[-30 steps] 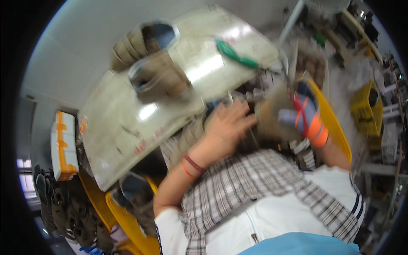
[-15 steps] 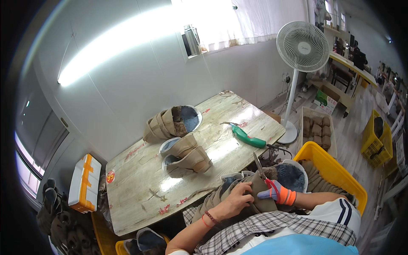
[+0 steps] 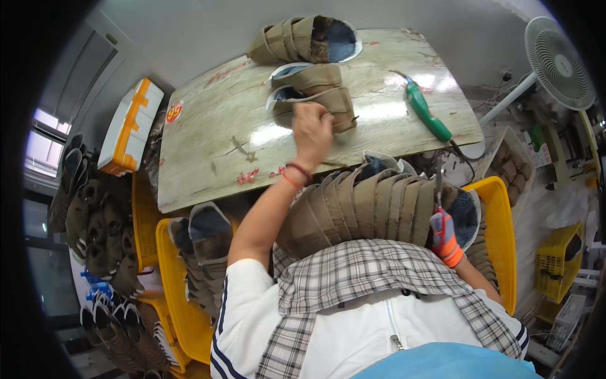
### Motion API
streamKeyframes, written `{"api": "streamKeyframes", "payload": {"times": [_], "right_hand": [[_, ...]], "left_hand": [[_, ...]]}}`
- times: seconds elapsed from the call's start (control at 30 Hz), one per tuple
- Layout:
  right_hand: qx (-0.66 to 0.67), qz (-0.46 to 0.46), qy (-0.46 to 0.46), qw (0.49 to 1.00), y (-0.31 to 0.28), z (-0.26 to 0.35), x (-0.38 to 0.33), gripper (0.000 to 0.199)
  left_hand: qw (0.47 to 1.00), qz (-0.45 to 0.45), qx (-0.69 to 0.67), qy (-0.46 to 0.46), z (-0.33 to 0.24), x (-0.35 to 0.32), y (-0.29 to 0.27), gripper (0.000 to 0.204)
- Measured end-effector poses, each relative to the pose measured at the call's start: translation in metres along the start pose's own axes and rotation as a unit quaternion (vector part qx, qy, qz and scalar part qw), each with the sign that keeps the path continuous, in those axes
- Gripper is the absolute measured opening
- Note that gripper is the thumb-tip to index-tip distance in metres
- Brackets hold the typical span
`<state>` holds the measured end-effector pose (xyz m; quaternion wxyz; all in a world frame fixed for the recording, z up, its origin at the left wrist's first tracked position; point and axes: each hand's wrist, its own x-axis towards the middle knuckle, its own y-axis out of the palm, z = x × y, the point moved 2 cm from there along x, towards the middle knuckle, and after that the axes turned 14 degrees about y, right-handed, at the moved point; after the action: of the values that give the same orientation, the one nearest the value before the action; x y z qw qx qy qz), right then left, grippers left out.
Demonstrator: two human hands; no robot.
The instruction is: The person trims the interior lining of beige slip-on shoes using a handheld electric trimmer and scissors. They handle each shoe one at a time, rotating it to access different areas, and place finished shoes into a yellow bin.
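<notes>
My left hand [image 3: 312,129] is stretched over the near edge of the table [image 3: 208,145], its fingers curled in front of a pair of tan shoe uppers [image 3: 328,101]. Whatever it pinches, if anything, is hidden. On my right hand [image 3: 445,237] is a grey and orange glove, closed round the red handles of scissors [image 3: 439,189], whose blades point up. A long row of nested tan shoe uppers [image 3: 353,205] lies across my lap, and my right hand rests against its right end, beside an upper with blue fuzzy lining [image 3: 463,218].
More nested uppers [image 3: 284,41] lie at the table's far edge. A green corded tool [image 3: 426,110] lies at the table's right. Yellow crates [image 3: 505,246] flank me, and a white fan [image 3: 560,63] stands at the back right. A white and orange box [image 3: 129,129] sits left.
My left hand has left the uppers on my lap and moved up over the table to the pair there. My right hand still holds the scissors. The view has tilted down.
</notes>
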<state>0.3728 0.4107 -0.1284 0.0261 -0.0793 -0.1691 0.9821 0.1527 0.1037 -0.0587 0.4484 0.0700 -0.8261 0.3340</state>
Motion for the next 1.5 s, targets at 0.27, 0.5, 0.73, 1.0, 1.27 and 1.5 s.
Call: {"api": "streamKeyframes", "payload": {"times": [0.27, 0.5, 0.73, 1.0, 1.27, 1.5], "right_hand": [[0.223, 0.024, 0.153, 0.963, -0.014, 0.031, -0.006, 0.048], [0.113, 0.023, 0.111, 0.987, -0.033, 0.05, 0.008, 0.051], [0.184, -0.004, 0.111, 0.977, -0.037, 0.055, 0.011, 0.048], [0.143, -0.019, 0.103, 0.984, -0.051, 0.06, 0.011, 0.043], [0.007, 0.02, 0.074, 0.997, -0.051, 0.083, 0.043, 0.044], [-0.024, 0.083, 0.066, 0.994, -0.027, 0.133, 0.083, 0.036]], "left_hand": [[0.685, -0.112, -0.366, -0.62, 0.119, -0.021, -0.005, 0.086], [0.875, -0.026, -0.248, -0.415, 0.031, -0.023, 0.035, 0.103], [0.967, 0.13, 0.135, -0.174, 0.035, -0.039, 0.04, 0.107], [0.9, -0.232, -0.228, -0.289, 0.14, -0.059, -0.045, 0.036], [0.621, -0.387, -0.497, -0.467, 0.138, -0.163, -0.164, 0.034], [0.646, -0.425, -0.454, -0.442, 0.13, -0.168, -0.17, 0.034]]}}
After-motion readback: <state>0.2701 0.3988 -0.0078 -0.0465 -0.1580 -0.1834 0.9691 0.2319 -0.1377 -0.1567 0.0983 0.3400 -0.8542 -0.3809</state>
